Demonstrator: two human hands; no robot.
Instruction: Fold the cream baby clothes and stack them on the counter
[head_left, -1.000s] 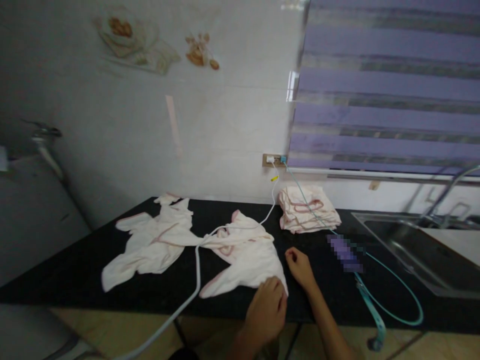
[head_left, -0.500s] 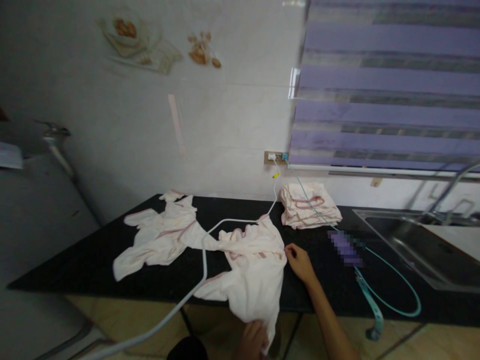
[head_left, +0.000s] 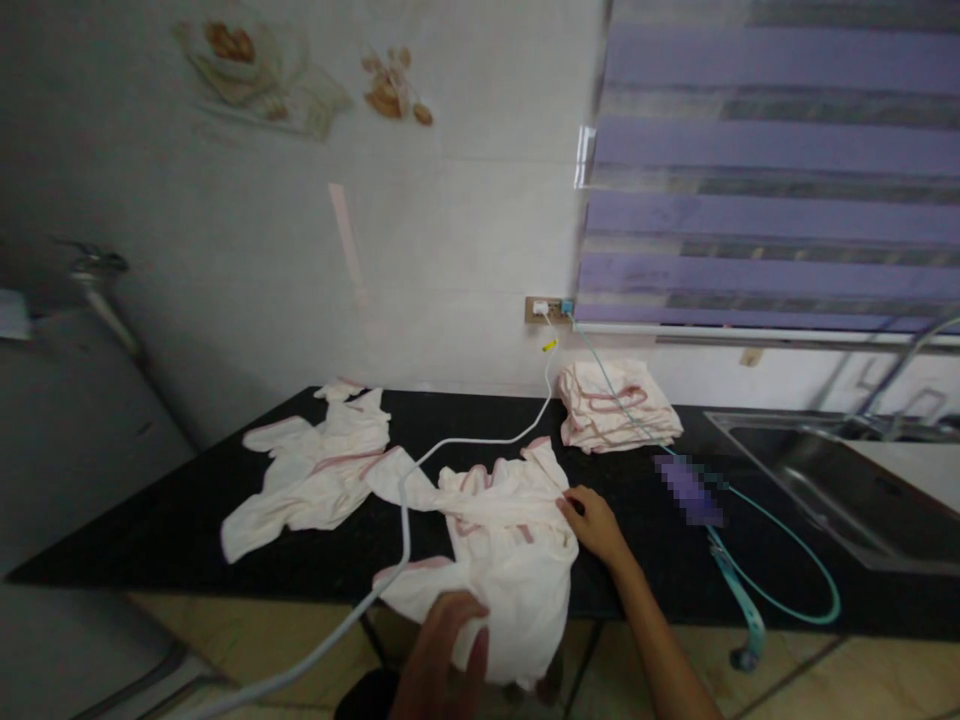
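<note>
A small white shirt with pink trim [head_left: 514, 600] lies on the black countertop, its lower part hanging over the front edge. My right hand [head_left: 596, 525] pinches the shirt's right edge between thumb and fingers. Over the lower left of the same shirt is my left hand [head_left: 444, 650], open, with thumb and fingers apart; whether it touches the cloth is hard to tell. To the left, another white garment with pink edging [head_left: 319, 475] lies crumpled, meeting the first at a sleeve.
Folded pink-trimmed cloths [head_left: 619, 405] are stacked near the wall. A white cable [head_left: 406, 520] runs from the wall outlet [head_left: 547, 310] across the garments towards me. At right are a teal cord [head_left: 814, 560], a pixelated purple item [head_left: 688, 490] and a steel sink [head_left: 832, 480].
My left hand has let go of the shirt's bottom edge and moved up and left, its fingers now apart. My right hand has shifted slightly left over the shirt's edge.
</note>
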